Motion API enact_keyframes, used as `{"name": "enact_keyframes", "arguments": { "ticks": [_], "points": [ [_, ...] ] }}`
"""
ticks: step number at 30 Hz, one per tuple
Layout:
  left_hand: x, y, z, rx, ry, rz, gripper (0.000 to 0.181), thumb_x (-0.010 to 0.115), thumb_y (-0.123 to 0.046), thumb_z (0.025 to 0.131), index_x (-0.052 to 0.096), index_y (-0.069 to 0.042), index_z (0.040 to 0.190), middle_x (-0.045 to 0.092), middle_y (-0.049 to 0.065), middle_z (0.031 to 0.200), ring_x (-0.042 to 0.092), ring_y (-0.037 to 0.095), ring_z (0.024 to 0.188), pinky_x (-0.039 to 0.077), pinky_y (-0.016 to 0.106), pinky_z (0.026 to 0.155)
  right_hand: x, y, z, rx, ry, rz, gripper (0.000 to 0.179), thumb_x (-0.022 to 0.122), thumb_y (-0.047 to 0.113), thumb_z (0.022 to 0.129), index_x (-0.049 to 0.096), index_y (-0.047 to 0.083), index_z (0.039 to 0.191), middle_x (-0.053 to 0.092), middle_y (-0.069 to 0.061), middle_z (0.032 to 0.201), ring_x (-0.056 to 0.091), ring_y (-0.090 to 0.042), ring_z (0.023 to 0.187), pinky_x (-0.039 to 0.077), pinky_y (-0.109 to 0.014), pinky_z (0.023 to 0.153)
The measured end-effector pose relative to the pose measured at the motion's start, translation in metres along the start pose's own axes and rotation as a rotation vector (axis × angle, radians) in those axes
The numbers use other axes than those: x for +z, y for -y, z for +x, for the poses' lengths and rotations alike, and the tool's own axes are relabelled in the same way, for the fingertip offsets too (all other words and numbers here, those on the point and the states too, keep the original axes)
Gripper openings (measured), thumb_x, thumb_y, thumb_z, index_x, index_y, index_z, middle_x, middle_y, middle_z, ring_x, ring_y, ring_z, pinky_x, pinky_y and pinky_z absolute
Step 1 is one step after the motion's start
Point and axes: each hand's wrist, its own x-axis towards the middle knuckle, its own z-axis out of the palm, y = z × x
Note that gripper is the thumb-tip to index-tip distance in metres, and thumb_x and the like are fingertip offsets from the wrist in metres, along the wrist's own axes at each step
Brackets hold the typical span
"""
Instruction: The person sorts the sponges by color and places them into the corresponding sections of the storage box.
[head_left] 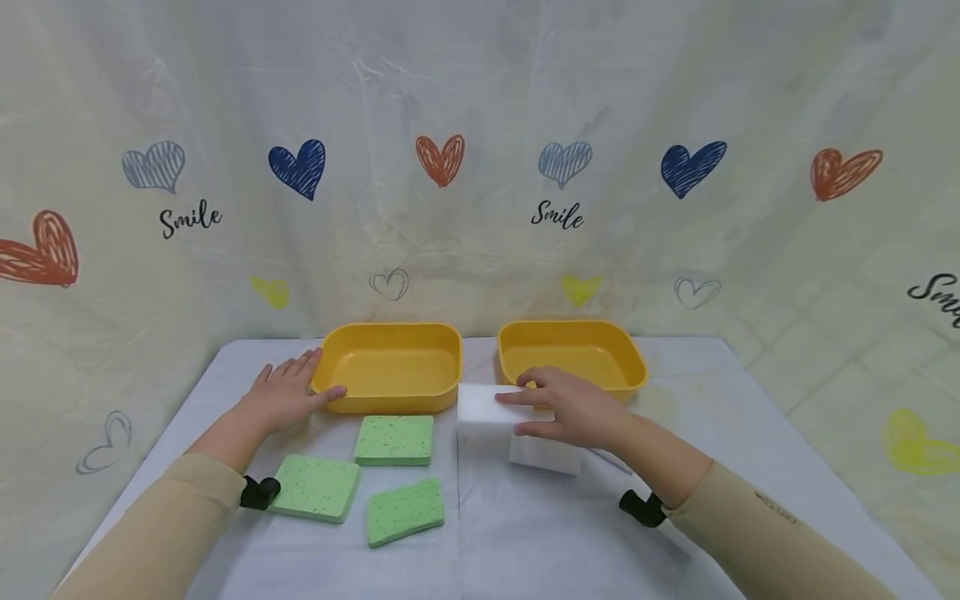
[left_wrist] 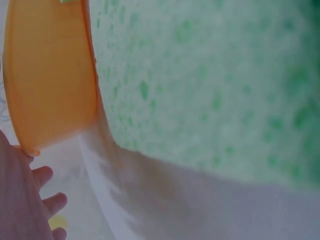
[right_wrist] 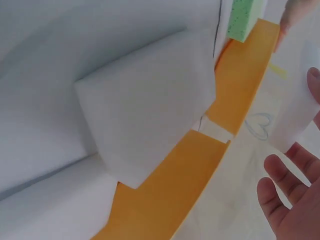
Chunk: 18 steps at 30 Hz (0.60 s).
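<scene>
My left hand (head_left: 288, 396) rests at the left end of a yellow plastic tub (head_left: 386, 403), fingers extended along its side and thumb at the front corner. In the left wrist view, the fingers reach out past the tub's end. My right hand (head_left: 573, 408) holds a white sponge block (head_left: 480, 417) between thumb and fingers, in front of the gap between the tubs. Below that hand, a second white block (head_left: 543, 457) is on the table, and the right wrist view shows another white block (right_wrist: 55, 200) at lower left.
A second yellow tub (head_left: 573, 333) stands at the back right, partly behind the right hand. Green speckled sponges lie at the front left: one (head_left: 394, 440) by the left tub, one (head_left: 315, 487) near the left wrist, one (head_left: 406, 511) nearer the front. A heart-printed sheet hangs behind.
</scene>
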Motion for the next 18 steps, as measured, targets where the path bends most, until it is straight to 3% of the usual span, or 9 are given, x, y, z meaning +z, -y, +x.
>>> {"name": "enact_keyframes", "arguments": {
  "ticks": [8, 18],
  "points": [
    [-0.002, -0.002, -0.001, 0.015, -0.039, -0.004, 0.107, 0.035, -0.079, 0.091, 0.012, 0.003, 0.157, 0.017, 0.030, 0.159, 0.016, 0.053, 0.142, 0.005, 0.070, 0.112, 0.000, -0.002, 0.032, -0.107, -0.037, 0.006, 0.051, 0.074, 0.046, 0.087, 0.063, 0.035, 0.135, 0.060, -0.001, 0.126, 0.056, -0.019, 0.109, 0.051, -0.036, 0.093],
    [-0.001, 0.000, 0.006, 0.010, -0.050, -0.025, 0.111, 0.031, -0.082, 0.088, 0.007, 0.002, 0.157, 0.014, 0.030, 0.159, 0.012, 0.054, 0.143, 0.001, 0.069, 0.113, 0.005, 0.001, 0.072, -0.077, -0.004, 0.012, 0.050, 0.070, 0.050, 0.089, 0.060, 0.037, 0.137, 0.057, -0.001, 0.130, 0.055, -0.020, 0.114, 0.048, -0.037, 0.098]
  ]
}}
